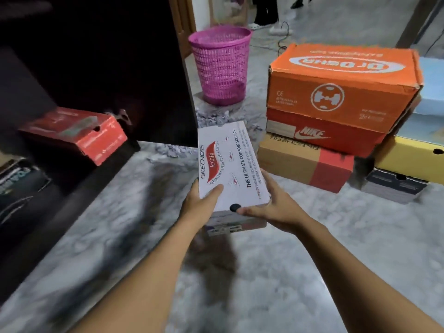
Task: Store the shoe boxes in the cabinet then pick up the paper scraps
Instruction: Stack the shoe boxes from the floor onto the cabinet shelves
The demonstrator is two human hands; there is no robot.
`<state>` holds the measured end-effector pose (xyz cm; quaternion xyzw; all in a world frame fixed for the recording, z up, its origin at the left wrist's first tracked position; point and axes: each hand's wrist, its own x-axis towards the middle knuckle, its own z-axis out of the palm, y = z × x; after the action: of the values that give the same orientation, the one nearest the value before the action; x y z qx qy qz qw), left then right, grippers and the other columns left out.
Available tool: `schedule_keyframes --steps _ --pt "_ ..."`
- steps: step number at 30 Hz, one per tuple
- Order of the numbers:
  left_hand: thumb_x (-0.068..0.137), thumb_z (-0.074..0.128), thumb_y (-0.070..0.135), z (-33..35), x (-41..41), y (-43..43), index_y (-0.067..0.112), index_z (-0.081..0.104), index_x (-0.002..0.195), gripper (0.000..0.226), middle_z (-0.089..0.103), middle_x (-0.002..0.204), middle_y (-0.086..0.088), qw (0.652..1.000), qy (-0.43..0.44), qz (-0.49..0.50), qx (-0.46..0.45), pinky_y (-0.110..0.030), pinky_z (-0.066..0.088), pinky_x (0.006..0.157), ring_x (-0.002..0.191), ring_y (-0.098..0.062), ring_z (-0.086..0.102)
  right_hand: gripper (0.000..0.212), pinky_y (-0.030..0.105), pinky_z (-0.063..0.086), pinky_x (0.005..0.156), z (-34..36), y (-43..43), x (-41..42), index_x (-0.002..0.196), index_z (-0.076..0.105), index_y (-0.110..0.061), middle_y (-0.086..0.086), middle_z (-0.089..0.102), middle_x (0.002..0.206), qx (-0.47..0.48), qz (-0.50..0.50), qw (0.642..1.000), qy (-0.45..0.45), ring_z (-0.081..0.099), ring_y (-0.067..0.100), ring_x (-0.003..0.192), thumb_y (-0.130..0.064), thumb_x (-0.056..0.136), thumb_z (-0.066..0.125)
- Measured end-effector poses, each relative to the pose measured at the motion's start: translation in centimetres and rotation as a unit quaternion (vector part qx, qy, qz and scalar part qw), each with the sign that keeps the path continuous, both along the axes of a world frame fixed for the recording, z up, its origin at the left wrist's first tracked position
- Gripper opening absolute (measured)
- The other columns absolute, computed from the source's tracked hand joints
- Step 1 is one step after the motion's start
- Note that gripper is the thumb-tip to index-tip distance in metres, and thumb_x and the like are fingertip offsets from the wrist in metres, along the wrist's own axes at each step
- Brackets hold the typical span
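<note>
With left hand (199, 204) and right hand (271, 209) fingers (266, 180) curled round white Skechers box (230, 162), slide level into left cabinet (60, 212).

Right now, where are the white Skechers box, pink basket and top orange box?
white Skechers box (230, 164): head view, lid.
pink basket (219, 66): head view, mesh wall.
top orange box (336, 97): head view, front face.

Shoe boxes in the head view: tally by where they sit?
Held by left hand and right hand: 1, white Skechers box
In cabinet: 2, red box, dark box
Orange-topped floor stack: 3, orange box, Nike box, tan Skechers box
Stack beside it: 3 at least, light blue box, yellow box, grey box; cropped
Total: 9 at least
</note>
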<state>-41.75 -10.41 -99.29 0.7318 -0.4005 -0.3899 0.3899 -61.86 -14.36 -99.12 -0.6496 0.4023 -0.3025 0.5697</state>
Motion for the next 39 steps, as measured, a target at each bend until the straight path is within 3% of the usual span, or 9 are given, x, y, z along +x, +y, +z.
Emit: schedule_keyframes --steps 11,14,19,22,25,31,33,35,39 --pt "0.058 0.055 0.067 8.2 8.8 1.5 0.053 0.055 0.11 0.053 0.068 0.107 0.025 0.98 -0.035 0.185 -0.061 -0.042 0.053 0.092 0.1 -0.014 0.065 0.078 0.027 0.056 0.084 7.1 -3.0 11.8 0.141 0.044 -0.023 -0.003 0.066 0.126 -0.056 0.137 0.985 -0.086 0.064 0.013 0.115 0.003 0.076 0.079" --pt "0.065 0.058 0.063 11.4 11.2 2.3 0.045 0.057 0.115 0.053 0.067 0.111 0.02 0.972 -0.047 0.223 -0.06 -0.038 0.052 0.094 0.1 -0.014 0.064 0.075 0.018 0.054 0.08 9.4 -3.7 15.3 0.138 0.048 -0.021 -0.006 0.069 0.12 -0.07 0.158 0.981 -0.087 0.065 0.009 0.111 0.004 0.075 0.08" --pt "0.085 0.062 0.039 17.3 17.3 0.8 0.027 0.061 0.115 0.032 0.067 0.107 0.013 0.966 -0.04 0.24 -0.081 -0.022 0.051 0.079 0.092 -0.014 0.064 0.068 0.028 0.059 0.076 14.4 -6.0 21.9 0.13 0.054 -0.025 -0.001 0.071 0.116 -0.076 0.179 0.976 -0.098 0.069 0.018 0.106 0.004 0.074 0.079" --pt "0.089 0.06 0.034 19.7 21.2 0.3 0.018 0.059 0.118 0.034 0.067 0.112 0.002 0.963 -0.047 0.246 -0.094 -0.023 0.049 0.079 0.097 -0.018 0.064 0.068 0.025 0.057 0.061 17.5 -7.1 26.2 0.133 0.052 -0.023 0.003 0.07 0.114 -0.071 0.198 0.976 -0.057 0.073 0.013 0.086 0.002 0.076 0.08" --pt "0.087 0.058 0.04 20.8 24.7 0.3 0.014 0.062 0.113 0.037 0.068 0.111 -0.003 0.962 -0.025 0.257 -0.088 -0.029 0.05 0.087 0.097 -0.023 0.065 0.048 0.025 0.054 0.055 20.3 -7.3 30.2 0.114 0.052 -0.038 -0.007 0.067 0.103 -0.079 0.192 0.978 0.015 0.07 0.005 0.072 -0.009 0.083 0.075" --pt "0.053 0.051 0.088 18.4 31.7 -2.4 0.031 0.051 0.127 0.094 0.059 0.123 -0.008 0.938 -0.004 0.347 -0.02 -0.053 0.044 0.096 0.11 -0.034 0.056 0.053 0.042 0.059 0.077 24.0 -9.6 36.7 0.125 0.05 -0.039 -0.005 0.067 0.107 -0.163 0.262 0.938 0.157 0.067 0.017 0.093 -0.036 0.079 0.078" --pt "0.066 0.047 0.084 18.4 31.9 -2.5 0.023 0.054 0.118 0.08 0.064 0.11 -0.013 0.945 0.023 0.326 -0.012 -0.052 0.053 0.086 0.099 -0.036 0.063 0.049 0.047 0.059 0.081 23.6 -11.0 38.2 0.118 0.054 -0.04 0.0 0.068 0.107 -0.152 0.266 0.937 0.166 0.067 0.022 0.096 -0.035 0.077 0.079" --pt "0.079 0.047 0.064 18.5 31.3 -2.7 0.015 0.057 0.107 0.057 0.068 0.097 -0.016 0.948 0.058 0.312 -0.022 -0.048 0.06 0.075 0.086 -0.034 0.068 0.05 0.039 0.061 0.077 22.5 -12.3 39.2 0.12 0.057 -0.036 0.0 0.068 0.106 -0.145 0.266 0.941 0.149 0.068 0.021 0.095 -0.031 0.076 0.081" --pt "0.062 0.051 0.064 15.0 31.9 -4.9 0.016 0.061 0.102 0.063 0.071 0.09 -0.015 0.934 0.066 0.348 -0.048 -0.052 0.06 0.062 0.076 -0.037 0.071 0.055 0.006 0.046 0.054 18.8 -14.8 40.9 0.13 0.052 -0.011 -0.003 0.063 0.097 -0.122 0.254 0.954 0.102 0.061 0.005 0.081 -0.004 0.081 0.077"
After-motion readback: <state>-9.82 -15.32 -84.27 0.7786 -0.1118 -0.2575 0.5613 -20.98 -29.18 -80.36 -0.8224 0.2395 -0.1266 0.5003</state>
